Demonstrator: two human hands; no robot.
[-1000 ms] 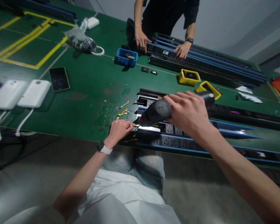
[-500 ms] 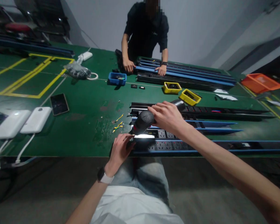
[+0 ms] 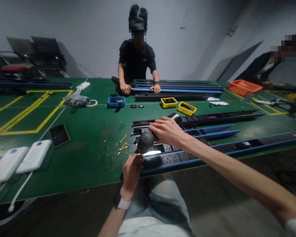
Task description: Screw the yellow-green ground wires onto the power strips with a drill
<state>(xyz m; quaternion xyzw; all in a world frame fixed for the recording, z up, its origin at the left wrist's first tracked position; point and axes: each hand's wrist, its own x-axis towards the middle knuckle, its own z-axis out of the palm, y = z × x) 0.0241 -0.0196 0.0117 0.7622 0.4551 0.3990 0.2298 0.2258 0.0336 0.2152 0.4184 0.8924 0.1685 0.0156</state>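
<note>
My right hand (image 3: 166,130) is wrapped round the handle of a black cordless drill (image 3: 146,141), which is tilted down over the near ends of the long socket strips. The drill's bit tip is hidden. My left hand (image 3: 132,169) is closed in a pinch at the left end of the nearest socket strip (image 3: 174,158), just below the drill head. From its fingertips pokes a short yellow wire (image 3: 134,154). Several loose yellow-green wires (image 3: 122,148) lie on the green table to the left of the strips.
Behind the strips stand two yellow bins (image 3: 169,102) and a blue bin (image 3: 116,102). A co-worker (image 3: 137,61) rests both hands on blue rails (image 3: 187,90) across the table. Left are a phone (image 3: 59,135) and white power banks (image 3: 34,156). An orange crate (image 3: 244,87) sits far right.
My view has tilted up, showing more of the co-worker and another person at right. The drill stays over the strip end; a yellow wire now shows at my left fingertips.
</note>
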